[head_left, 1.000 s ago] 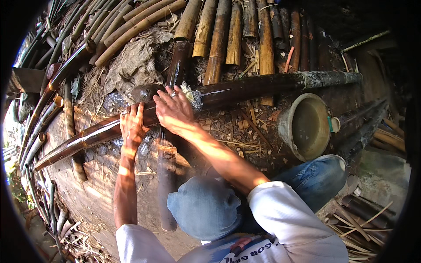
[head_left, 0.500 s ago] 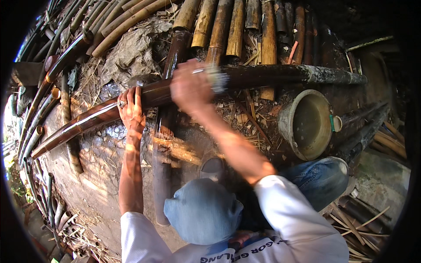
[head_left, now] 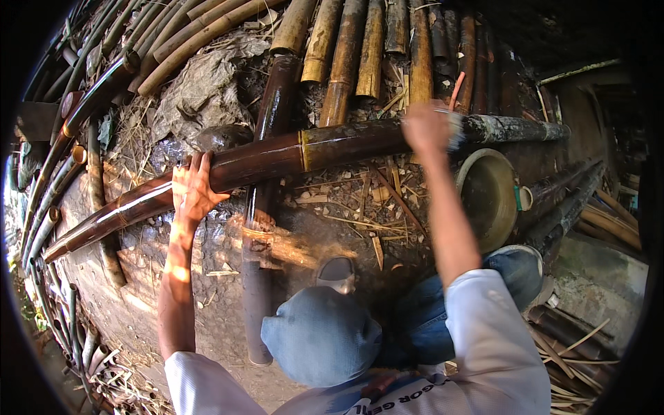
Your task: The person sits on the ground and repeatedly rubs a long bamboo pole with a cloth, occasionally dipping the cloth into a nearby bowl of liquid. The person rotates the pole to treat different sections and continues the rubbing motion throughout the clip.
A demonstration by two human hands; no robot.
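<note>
A long, wet, dark brown bamboo pole (head_left: 353, 145) with a pale yellow ring slants across the view, its right end mottled whitish. It lies over another dark pole (head_left: 278, 97) that runs away from me. My left hand (head_left: 192, 190) holds the long pole left of the middle, fingers over its top and thumb spread along the near side. My right hand (head_left: 425, 131) is on the same pole toward its right end, closed around a pale bluish-white scrubber (head_left: 455, 130). Motion smears that hand and the scrubber, so the scrubber's exact kind is unclear.
A round bucket (head_left: 514, 216) with a small green-handled dipper (head_left: 526, 198) at its rim stands near my right knee. Cut bamboo poles (head_left: 343, 76) lie side by side at the back. More poles pile up at the left (head_left: 72, 162). A crumpled grey sheet (head_left: 197, 90) lies behind the pole.
My right hand has swept right along the pole with the scrubber. My left hand has shifted slightly left and down on it, its thumb now spread. The pole's yellow ring has come into view.
</note>
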